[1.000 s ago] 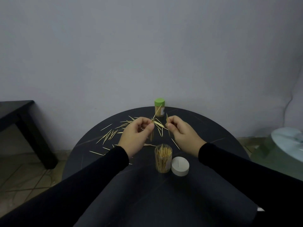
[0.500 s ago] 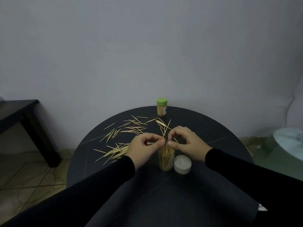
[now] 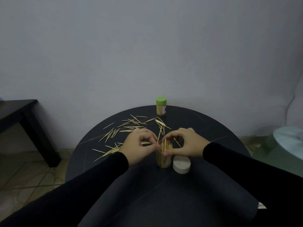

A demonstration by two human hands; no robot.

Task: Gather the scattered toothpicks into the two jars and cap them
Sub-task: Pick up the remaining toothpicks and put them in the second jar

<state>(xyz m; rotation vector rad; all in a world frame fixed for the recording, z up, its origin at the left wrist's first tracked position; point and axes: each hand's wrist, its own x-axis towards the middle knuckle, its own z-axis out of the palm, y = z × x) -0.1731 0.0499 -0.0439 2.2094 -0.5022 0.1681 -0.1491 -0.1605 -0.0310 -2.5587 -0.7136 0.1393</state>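
Observation:
An uncapped clear jar (image 3: 163,158) full of upright toothpicks stands near the middle of the round black table (image 3: 164,185). My left hand (image 3: 139,147) sits at its left rim and pinches a toothpick that sticks up over the jar. My right hand (image 3: 185,145) curls over the jar's right side, thumb against the glass, fingertips at the toothpick tops. A white cap (image 3: 181,164) lies just right of the jar. A second jar with a green cap (image 3: 161,106) stands at the table's far edge. Several loose toothpicks (image 3: 129,128) lie scattered at the left and back.
A dark side table (image 3: 19,115) stands at the left on the tiled floor. A pale round object (image 3: 290,138) sits at the right edge of view. A grey wall rises directly behind the round table.
Both hands came down from above the scattered toothpicks to the open jar and now close in on its rim. The view has shifted slightly.

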